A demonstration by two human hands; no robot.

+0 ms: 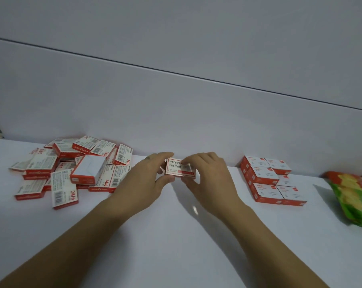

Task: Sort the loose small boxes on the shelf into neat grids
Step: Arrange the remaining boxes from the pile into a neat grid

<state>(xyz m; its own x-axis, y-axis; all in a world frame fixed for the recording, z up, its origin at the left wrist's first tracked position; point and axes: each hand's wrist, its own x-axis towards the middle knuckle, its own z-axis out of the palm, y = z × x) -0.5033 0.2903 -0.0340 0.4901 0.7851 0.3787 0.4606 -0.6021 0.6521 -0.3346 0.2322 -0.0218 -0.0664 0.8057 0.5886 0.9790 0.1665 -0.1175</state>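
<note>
- While both hands meet near the back of the white shelf (176, 242), they hold one small box (178, 169) between them, close to the back wall (176, 113).
- The left hand (146, 180) grips the box's left end, thumb at the lower corner and fingers curled over the far edge.
- The right hand (208, 179) pinches the right end, fingers bent over the top face and thumb under the near edge.
- The box shows its white face with a red border and the print "24/6"; whether it rests on the shelf or is held just above it, I cannot tell.
- To the left lies the loose pile (72, 169) of the same red and white boxes, tumbled at all angles, some flat, some leaning on others, several with barcodes up.
- One box in the pile lies on top with a plain white face up (88, 168).
- To the right, well apart from the hands, stands the neat grid (269, 179): boxes set edge to edge in two columns, stacked in layers, white labels up.
- Beyond the grid, at the right edge of the view, lies a green and orange packet (354, 202), partly cut off.
</note>
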